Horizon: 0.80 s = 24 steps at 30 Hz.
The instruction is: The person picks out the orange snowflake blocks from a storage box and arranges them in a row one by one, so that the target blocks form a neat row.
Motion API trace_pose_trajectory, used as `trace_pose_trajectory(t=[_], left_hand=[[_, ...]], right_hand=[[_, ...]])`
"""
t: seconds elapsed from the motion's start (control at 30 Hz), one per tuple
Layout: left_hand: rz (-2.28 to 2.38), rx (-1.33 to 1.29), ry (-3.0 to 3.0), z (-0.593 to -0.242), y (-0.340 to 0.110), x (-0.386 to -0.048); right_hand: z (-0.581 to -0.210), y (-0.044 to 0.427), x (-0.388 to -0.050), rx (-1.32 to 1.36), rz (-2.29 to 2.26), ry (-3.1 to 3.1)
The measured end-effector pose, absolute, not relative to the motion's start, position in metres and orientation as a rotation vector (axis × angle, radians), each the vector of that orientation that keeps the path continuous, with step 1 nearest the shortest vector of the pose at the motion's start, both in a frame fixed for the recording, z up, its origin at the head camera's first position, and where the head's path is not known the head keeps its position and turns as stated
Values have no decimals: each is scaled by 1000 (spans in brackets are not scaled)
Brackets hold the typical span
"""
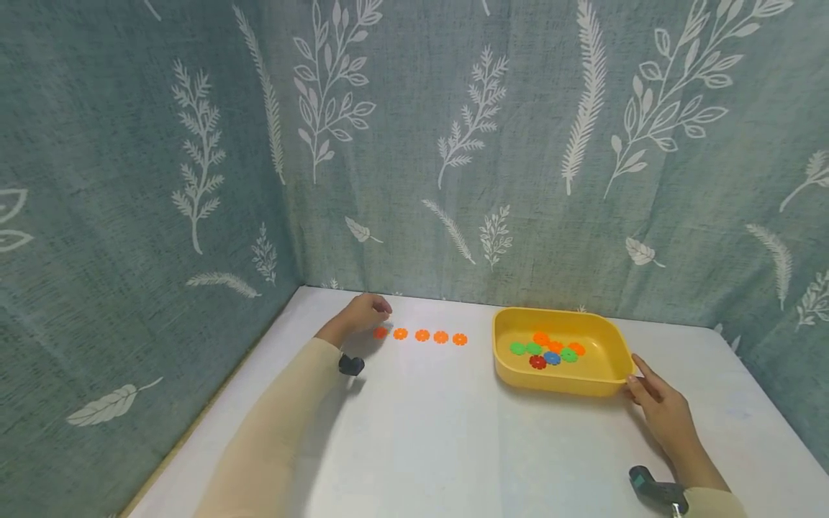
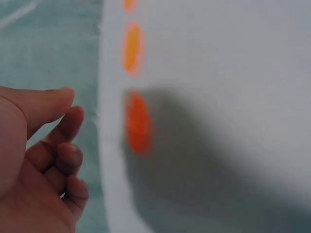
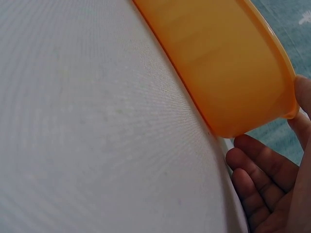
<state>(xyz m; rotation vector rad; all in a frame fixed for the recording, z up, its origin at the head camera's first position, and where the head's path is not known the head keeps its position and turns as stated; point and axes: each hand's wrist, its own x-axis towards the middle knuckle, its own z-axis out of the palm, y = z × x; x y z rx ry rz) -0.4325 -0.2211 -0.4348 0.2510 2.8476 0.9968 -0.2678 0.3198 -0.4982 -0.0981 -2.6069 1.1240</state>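
Note:
Several orange flower-shaped discs lie in a row on the white table. My left hand hovers over the row's left end, beside a redder orange disc lying flat. In the left wrist view its fingers are loosely bent, thumb near the index finger, with nothing visible between them. My right hand holds the near right corner of a yellow tray. In the right wrist view the thumb is at the tray's rim, the other fingers by its lower wall. Inside lie green, orange, blue and red flower discs.
A green-grey leaf-patterned cloth hangs behind the white table and along its left and right sides. The tray stands right of the disc row. Dark wrist devices sit on both wrists.

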Motion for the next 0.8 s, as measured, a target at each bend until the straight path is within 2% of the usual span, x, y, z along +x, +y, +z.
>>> trace_pose_trajectory(t=[0.17, 0.37, 0.8], left_hand=[[1030, 565, 2807, -415, -176, -438], [1004, 805, 2765, -408, -111, -443], [854, 1013, 2667, -392, 1, -447]], right_hand=[[-495, 319, -267, -107, 1162, -2603], [-495, 318, -265, -94, 1170, -2611], [-498, 319, -269, -91, 1176, -2579]])
